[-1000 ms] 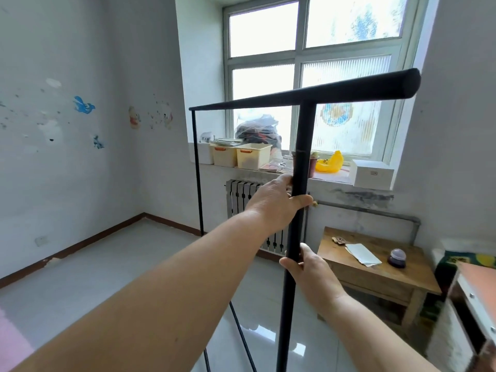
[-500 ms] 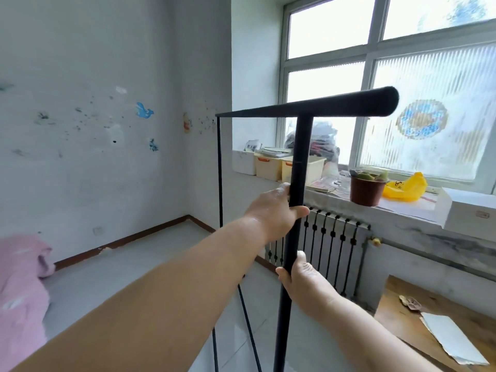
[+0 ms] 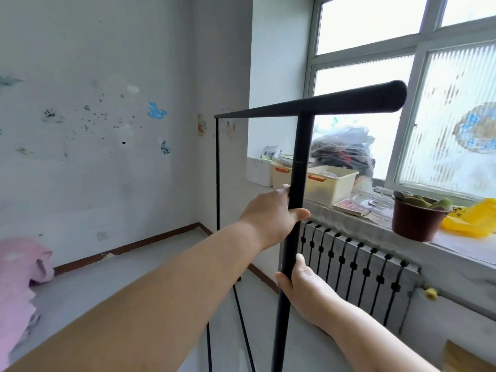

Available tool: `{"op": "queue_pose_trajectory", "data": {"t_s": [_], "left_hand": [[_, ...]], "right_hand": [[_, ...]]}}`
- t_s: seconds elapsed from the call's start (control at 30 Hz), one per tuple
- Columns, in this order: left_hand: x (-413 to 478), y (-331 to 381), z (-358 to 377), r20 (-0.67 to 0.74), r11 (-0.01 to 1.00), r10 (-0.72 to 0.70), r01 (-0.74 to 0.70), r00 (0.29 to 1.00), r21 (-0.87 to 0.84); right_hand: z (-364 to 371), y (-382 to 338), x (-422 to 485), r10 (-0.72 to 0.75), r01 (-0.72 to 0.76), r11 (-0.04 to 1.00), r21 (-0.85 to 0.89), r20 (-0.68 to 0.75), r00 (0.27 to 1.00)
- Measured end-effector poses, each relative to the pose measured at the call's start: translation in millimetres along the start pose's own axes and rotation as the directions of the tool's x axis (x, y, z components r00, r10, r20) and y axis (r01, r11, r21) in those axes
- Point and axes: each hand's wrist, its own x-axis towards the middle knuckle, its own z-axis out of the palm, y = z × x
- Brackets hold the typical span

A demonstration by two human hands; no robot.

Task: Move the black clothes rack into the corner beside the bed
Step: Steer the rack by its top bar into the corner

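The black clothes rack (image 3: pixel 299 157) stands in front of me: a near upright post, a horizontal top bar running away to a thin far post by the room corner. My left hand (image 3: pixel 271 213) grips the near post about halfway up. My right hand (image 3: pixel 303 285) holds the same post lower down. Thin black base rods show near the floor below my arms. The pink bedding of the bed (image 3: pixel 18 280) lies at the left edge.
A black radiator (image 3: pixel 357 272) runs under the windowsill on the right. The sill carries cream storage bins (image 3: pixel 331 183), a brown plant pot (image 3: pixel 416 218), a yellow bag (image 3: pixel 475 218) and a bag of clothes. A wooden table corner (image 3: pixel 467 358) shows bottom right. Grey floor stretches toward the corner.
The view has swung left and closer to the window wall; the rack has travelled with my hands toward the corner, and the pink bedding has come into sight. Both grips are unchanged.
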Motion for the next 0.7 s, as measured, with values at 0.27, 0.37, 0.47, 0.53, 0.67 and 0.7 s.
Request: {"op": "queue_pose_trajectory", "data": {"t_s": [0.27,0.37,0.47,0.53,0.67,0.7], "left_hand": [[106,-67,28,-0.065,0.997,-0.029,0.034,0.997,0.065],[142,-92,33,-0.092,0.992,-0.094,0.101,0.991,0.071],[170,-116,29,-0.100,0.979,-0.178,0.187,0.979,0.082],[186,-130,25,-0.106,0.963,-0.247,0.256,0.963,0.078],[210,-156,16,-0.136,0.907,-0.409,0.419,0.902,0.048],[215,-161,14,-0.143,0.893,-0.438,0.448,0.887,0.048]], "right_hand": [[-1,10,120,-0.020,0.019,1.000,0.024,0.033,0.999],[5,10,170,-0.044,0.042,0.999,0.026,0.061,0.997],[20,6,220,-0.096,0.094,0.995,0.038,0.049,0.994],[31,1,251,-0.144,0.142,0.989,0.044,0.052,0.988],[56,-3,307,-0.249,0.243,0.966,0.093,0.062,0.967],[61,-6,318,-0.278,0.270,0.956,0.113,0.070,0.958]]}}
